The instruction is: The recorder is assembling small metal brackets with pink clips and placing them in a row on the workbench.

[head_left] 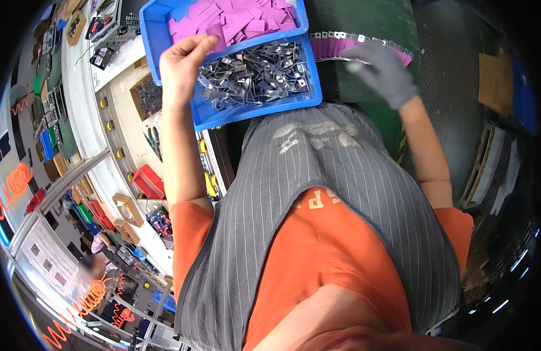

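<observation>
My bare left hand (185, 61) is over the left side of the blue bins, thumb and forefinger pinched on a pink strip (216, 36). Loose pink strips (241, 17) fill the far blue bin (155, 29). Bent metal clips (253, 73) are heaped in the near blue bin (253, 114). My right hand (383, 73), in a grey glove, is over the green work surface with thumb and fingers apart, slightly blurred. It covers part of a curved row of pink strips with metal clips (329, 45); whether it touches them I cannot tell.
On the left, a long bench holds a wooden box of dark small parts (147, 96), green-handled pliers (152, 140) and a red bin (149, 181). Orange coiled hoses (90, 297) hang beyond it, near another person (98, 241). Cardboard (495, 79) stands at the right.
</observation>
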`<state>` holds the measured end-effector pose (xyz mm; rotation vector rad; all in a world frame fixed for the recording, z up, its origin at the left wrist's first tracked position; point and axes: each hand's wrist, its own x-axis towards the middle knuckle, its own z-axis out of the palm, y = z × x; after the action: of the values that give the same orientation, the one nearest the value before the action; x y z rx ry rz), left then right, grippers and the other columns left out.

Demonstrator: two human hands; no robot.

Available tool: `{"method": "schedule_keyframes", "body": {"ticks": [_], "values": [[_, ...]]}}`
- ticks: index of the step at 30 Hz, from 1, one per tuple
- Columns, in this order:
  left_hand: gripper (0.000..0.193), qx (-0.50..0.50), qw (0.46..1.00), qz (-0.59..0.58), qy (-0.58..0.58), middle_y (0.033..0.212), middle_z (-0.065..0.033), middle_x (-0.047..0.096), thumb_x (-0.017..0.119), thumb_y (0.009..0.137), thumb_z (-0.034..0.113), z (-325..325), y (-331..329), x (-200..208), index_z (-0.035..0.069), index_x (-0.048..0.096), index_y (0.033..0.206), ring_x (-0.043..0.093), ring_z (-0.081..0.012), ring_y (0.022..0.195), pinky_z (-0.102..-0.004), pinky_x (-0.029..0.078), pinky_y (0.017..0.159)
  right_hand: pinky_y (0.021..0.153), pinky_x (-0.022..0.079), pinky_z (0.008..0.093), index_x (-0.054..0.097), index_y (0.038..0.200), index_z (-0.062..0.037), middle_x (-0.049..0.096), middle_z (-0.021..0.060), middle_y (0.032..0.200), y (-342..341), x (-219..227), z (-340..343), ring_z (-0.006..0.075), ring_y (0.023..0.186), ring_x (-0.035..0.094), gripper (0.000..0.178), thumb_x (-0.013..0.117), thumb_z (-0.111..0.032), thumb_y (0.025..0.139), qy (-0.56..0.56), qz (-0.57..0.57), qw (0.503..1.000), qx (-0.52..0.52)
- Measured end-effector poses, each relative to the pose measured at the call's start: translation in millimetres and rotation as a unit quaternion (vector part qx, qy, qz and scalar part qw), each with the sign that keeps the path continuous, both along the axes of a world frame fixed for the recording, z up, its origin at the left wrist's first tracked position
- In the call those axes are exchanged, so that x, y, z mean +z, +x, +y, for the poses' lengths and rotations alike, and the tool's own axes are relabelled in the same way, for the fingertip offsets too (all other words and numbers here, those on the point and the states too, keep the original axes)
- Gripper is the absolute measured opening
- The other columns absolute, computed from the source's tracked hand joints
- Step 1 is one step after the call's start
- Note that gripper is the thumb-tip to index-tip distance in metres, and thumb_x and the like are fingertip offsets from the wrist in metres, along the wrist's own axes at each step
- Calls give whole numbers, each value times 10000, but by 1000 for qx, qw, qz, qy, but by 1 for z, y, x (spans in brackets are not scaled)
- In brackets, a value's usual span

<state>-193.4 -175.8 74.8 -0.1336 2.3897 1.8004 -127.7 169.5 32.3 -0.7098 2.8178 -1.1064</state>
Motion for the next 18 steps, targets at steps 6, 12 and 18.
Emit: {"method": "schedule_keyframes", "body": {"ticks": [6, 12, 18], "values": [[143, -3, 988, -64, 138, 689, -4, 623, 739, 764, 43, -12, 47, -24, 58, 603, 726, 484, -25, 575, -169, 362, 527, 792, 494, 412, 623, 994, -73, 652, 135, 966, -31, -6, -151, 310, 927, 619, 199, 531, -151, 835, 300, -176, 930, 120], [243, 54, 975, -99, 192, 785, -12, 649, 735, 760, 20, -1, 76, -24, 23, 624, 976, 506, -26, 619, -156, 386, 565, 797, 519, 386, 658, 967, -45, 670, 156, 969, -40, -73, -171, 311, 925, 648, 220, 546, -78, 779, 299, -147, 942, 45], [173, 9, 994, -66, 90, 784, 26, 631, 736, 753, 38, -19, 87, -39, -3, 678, 911, 439, -19, 600, -165, 371, 565, 810, 477, 389, 641, 1021, -91, 629, 112, 985, -21, 15, -118, 290, 963, 592, 250, 544, -65, 791, 122, -61, 976, 169]]}}
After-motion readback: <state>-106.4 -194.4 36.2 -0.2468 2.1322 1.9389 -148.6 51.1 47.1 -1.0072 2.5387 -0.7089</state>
